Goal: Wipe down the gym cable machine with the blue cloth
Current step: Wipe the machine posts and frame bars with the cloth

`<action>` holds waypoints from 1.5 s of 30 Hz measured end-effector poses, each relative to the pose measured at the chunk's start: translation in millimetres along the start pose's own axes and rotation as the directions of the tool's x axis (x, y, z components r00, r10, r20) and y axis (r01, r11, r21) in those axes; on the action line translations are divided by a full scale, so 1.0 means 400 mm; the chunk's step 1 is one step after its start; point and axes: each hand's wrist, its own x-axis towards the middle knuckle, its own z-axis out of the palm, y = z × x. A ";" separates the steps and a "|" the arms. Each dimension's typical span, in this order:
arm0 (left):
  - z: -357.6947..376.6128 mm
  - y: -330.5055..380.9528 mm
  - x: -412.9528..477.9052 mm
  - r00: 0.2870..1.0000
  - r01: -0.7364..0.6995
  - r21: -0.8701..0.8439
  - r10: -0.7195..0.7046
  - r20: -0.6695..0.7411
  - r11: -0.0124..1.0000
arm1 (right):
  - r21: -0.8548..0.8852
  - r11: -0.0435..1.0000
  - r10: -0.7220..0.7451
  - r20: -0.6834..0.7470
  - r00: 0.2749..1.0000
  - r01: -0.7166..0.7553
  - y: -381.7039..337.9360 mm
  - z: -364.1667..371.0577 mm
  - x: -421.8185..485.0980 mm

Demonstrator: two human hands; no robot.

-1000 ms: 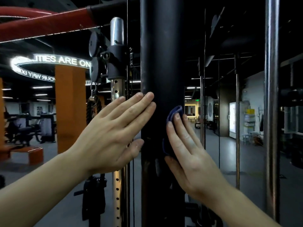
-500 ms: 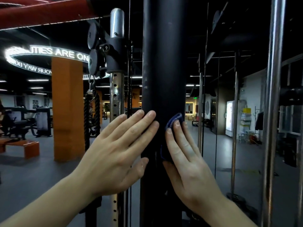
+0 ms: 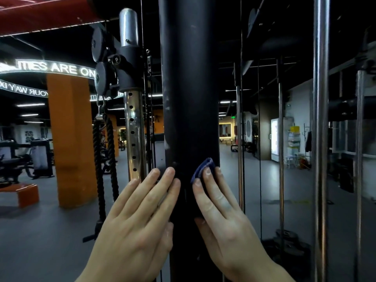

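Note:
A thick black upright post of the cable machine fills the middle of the view. My right hand presses a folded blue cloth flat against the post's right side with straight fingers; only the cloth's top edge shows above my fingertips. On the post's left side my left hand rests flat, fingers straight and together, holding nothing.
A chrome adjustment column with holes and a black pulley carriage stand just left of the post, with a black rope handle hanging beside. Chrome guide rods rise at right. An orange pillar stands behind at left.
Both hands have slid down the post together, the right one carrying the blue cloth down with it, and the view has tilted slightly.

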 end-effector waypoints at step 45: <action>0.003 0.054 -0.100 0.992 0.078 -0.014 -0.077 0.097 0.997 | -0.293 0.939 -0.125 0.200 0.972 0.181 -0.047 -0.078 0.133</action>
